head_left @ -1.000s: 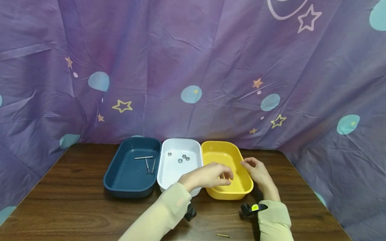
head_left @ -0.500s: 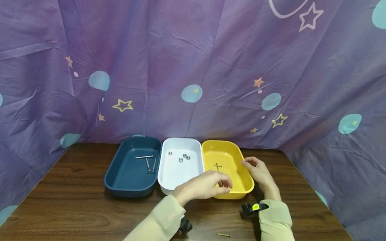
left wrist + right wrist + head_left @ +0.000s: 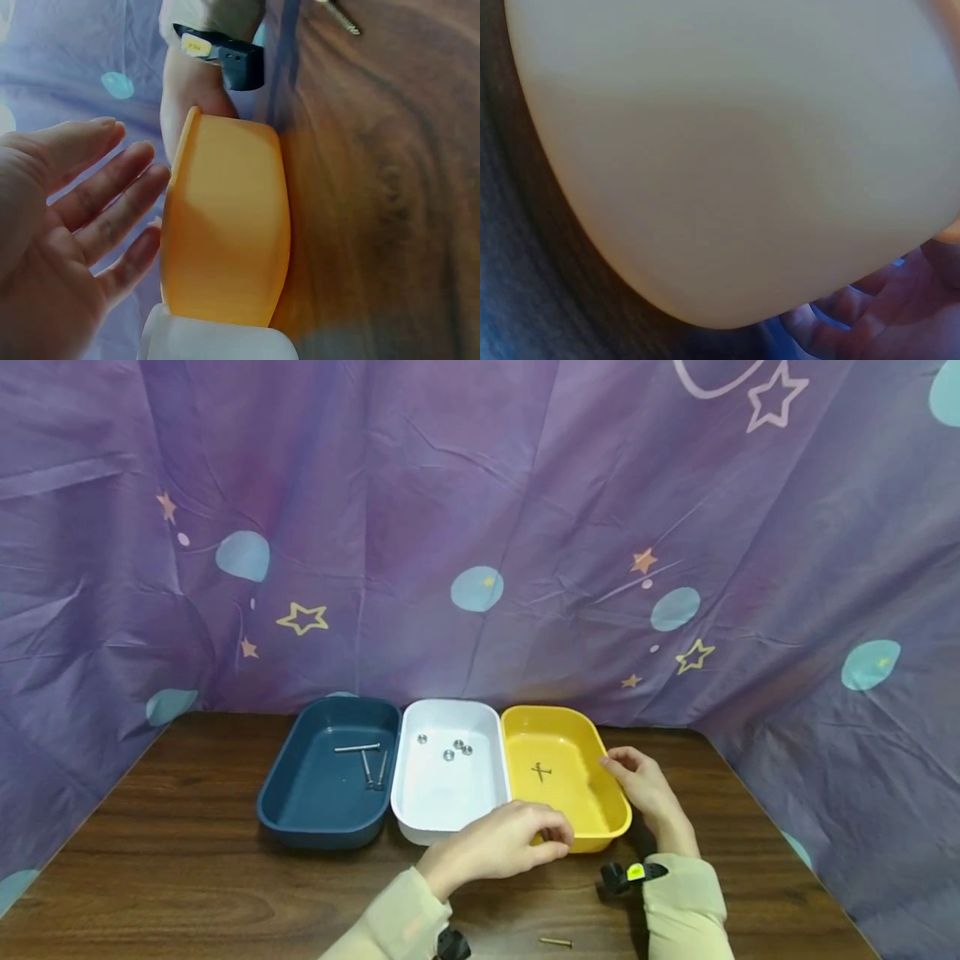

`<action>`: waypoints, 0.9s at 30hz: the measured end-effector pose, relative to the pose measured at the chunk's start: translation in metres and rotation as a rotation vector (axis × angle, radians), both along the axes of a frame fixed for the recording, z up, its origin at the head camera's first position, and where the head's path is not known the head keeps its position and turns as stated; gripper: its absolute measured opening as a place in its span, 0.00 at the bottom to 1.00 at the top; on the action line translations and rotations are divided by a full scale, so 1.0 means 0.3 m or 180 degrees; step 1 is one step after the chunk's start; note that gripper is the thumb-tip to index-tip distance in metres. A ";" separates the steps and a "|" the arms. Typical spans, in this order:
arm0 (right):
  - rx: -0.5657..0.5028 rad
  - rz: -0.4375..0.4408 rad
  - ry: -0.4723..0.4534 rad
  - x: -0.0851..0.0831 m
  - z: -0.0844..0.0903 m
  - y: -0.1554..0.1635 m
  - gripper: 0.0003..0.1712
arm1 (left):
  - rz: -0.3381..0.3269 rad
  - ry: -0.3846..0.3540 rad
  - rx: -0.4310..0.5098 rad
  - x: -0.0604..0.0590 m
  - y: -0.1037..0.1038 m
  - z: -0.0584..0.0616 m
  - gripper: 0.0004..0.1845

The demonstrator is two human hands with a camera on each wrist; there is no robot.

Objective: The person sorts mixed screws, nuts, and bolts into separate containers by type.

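Note:
My left hand [image 3: 504, 839] hovers just in front of the near end of the yellow tray [image 3: 558, 739], fingers loosely bent. In the left wrist view its palm [image 3: 56, 274] and spread fingers hold nothing. My right hand [image 3: 651, 793] grips the yellow tray's right rim, thumb over the edge; its other fingers are partly hidden. Inside the tray lie small screws [image 3: 542, 772], crossed over each other. A brass-coloured screw [image 3: 556, 942] lies on the table near the front edge. The right wrist view is mostly filled by the tray's outer wall [image 3: 727, 195].
Left of the yellow tray stands a white tray [image 3: 450, 802] with several nuts [image 3: 448, 755]. Beyond it, a dark blue tray [image 3: 315, 793] contains several long bolts [image 3: 357, 748]. All stand on a brown wooden table [image 3: 187, 877] before a purple curtain [image 3: 420, 527].
My left hand has drawn back from over the yellow tray toward its near edge, bringing the screws lying inside into view. My right hand has stayed at the rim.

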State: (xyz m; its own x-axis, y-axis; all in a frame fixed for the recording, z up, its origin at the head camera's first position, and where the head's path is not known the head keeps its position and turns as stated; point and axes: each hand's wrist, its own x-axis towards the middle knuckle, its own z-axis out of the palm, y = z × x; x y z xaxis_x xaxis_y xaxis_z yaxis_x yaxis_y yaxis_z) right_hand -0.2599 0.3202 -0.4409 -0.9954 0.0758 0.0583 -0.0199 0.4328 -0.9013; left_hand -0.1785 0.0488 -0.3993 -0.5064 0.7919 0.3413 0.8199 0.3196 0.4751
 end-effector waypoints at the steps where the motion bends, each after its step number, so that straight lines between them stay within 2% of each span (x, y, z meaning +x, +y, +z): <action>1: -0.0003 0.0000 0.0002 -0.001 0.002 -0.001 0.19 | 0.0008 0.0025 -0.0009 0.005 0.000 -0.001 0.05; 6: -0.0006 -0.0031 -0.0014 0.001 0.006 -0.004 0.18 | 0.0008 0.0212 -0.0042 0.033 0.004 -0.006 0.05; 10: 0.0003 -0.0029 -0.0034 0.005 0.008 -0.005 0.18 | 0.0045 0.0190 -0.0096 0.056 0.002 -0.010 0.05; 13: 0.0009 -0.0013 -0.0031 0.004 0.008 -0.004 0.18 | 0.0083 0.0222 -0.0184 0.072 0.002 -0.012 0.06; 20: 0.0055 -0.0006 -0.0046 0.003 0.003 -0.003 0.20 | 0.0165 0.0469 -0.0455 0.119 0.002 -0.020 0.06; 23: 0.0079 0.0004 -0.0039 0.003 0.003 -0.002 0.20 | 0.0151 0.0437 -0.0582 0.141 0.007 -0.023 0.07; 27: 0.0099 0.0007 -0.0018 0.004 0.006 -0.004 0.20 | -0.0022 0.0189 -0.0700 0.157 0.017 -0.029 0.09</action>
State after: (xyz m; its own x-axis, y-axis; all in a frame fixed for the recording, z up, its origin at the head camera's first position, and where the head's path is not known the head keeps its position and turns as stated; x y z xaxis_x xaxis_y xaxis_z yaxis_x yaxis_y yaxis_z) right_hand -0.2587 0.3190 -0.4390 -0.9959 0.0718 0.0551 -0.0159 0.4606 -0.8875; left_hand -0.1313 0.0538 -0.4080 -0.4848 0.8539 0.1890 0.8469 0.4044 0.3453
